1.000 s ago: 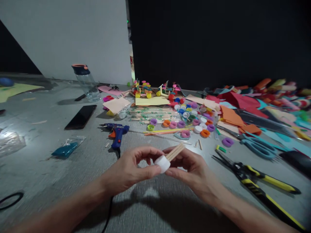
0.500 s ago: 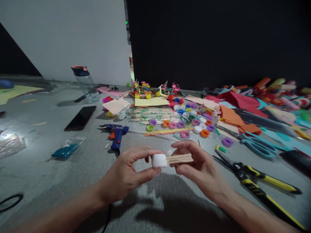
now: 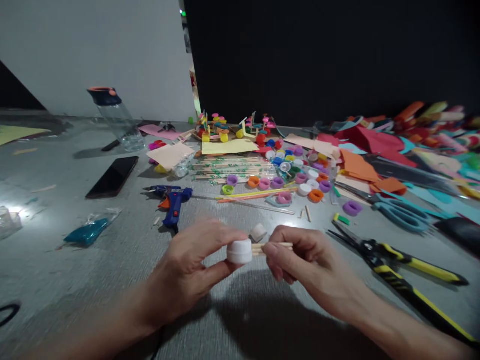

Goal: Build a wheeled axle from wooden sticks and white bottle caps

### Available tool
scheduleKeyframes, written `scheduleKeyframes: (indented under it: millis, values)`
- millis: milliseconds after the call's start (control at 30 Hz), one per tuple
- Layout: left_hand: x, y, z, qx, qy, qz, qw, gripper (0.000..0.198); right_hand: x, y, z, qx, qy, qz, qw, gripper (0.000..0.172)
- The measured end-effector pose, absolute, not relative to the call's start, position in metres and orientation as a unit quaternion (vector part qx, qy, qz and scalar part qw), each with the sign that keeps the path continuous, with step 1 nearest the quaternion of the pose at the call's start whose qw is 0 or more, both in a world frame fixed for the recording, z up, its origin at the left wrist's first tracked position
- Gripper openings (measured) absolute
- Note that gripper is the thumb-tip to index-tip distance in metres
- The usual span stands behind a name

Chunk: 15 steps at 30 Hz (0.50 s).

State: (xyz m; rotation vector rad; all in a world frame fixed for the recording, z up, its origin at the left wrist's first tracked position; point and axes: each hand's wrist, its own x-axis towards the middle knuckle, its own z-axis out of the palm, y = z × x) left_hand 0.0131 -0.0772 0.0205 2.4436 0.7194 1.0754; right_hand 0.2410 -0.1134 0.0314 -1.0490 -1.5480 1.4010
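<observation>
The right hand hides part of the wooden sticks; the frame's left edge cuts a black loop

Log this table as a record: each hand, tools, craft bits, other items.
Left hand: holding a white cap-like piece
Right hand: pinching thin wooden sticks beside that piece
Tools: blue glue gun at left; yellow-and-black pliers and blue scissors at right
Craft bits: colorful caps and wrapped sticks beyond the hands
Other items: dark phone and clear bottle, both left
</observation>
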Motion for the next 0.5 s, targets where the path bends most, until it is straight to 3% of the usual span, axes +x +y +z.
scheduleKeyframes:
  millis: [500]
  values:
    - [0.0142, -0.0784, 0.0153, 0.868, 0.261, 0.388, 0.167, 0.022, 0.2378, -0.1153, 0.0267, -0.424, -0.617, 0.528, 0.401, 0.034]
